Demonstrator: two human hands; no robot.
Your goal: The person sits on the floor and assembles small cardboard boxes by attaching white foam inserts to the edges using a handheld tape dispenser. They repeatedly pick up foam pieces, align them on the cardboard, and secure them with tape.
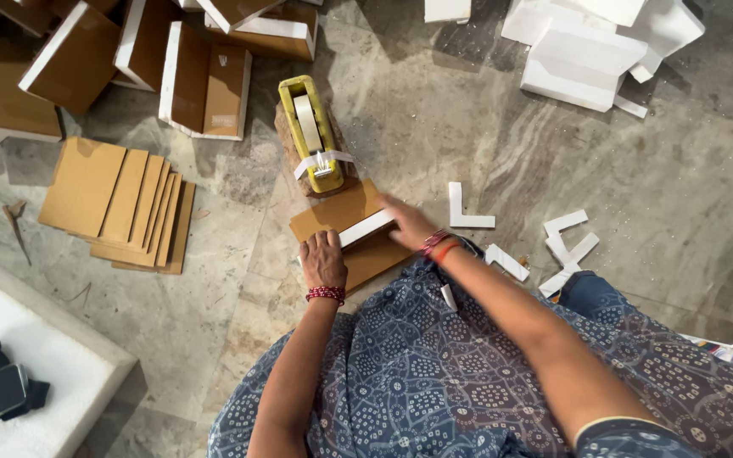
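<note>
A flat brown cardboard sheet [337, 212] lies on the stone floor in front of me, with a white foam strip [365, 228] across it. My left hand [322, 259] presses down on the near left end of the strip and cardboard. On the strip's right end rests my right hand [407, 223], fingers around it. Just beyond the cardboard stands a yellow tape dispenser [310, 131] on a brown block, a strip of tape hanging from its front.
A fanned stack of cardboard sheets [120, 203] lies to the left. Assembled cardboard-and-foam boxes [205, 80] crowd the far left. White L-shaped foam pieces [467, 212] and foam blocks [583, 55] lie right and far right. A white foam slab [53, 365] with a dark device sits near left.
</note>
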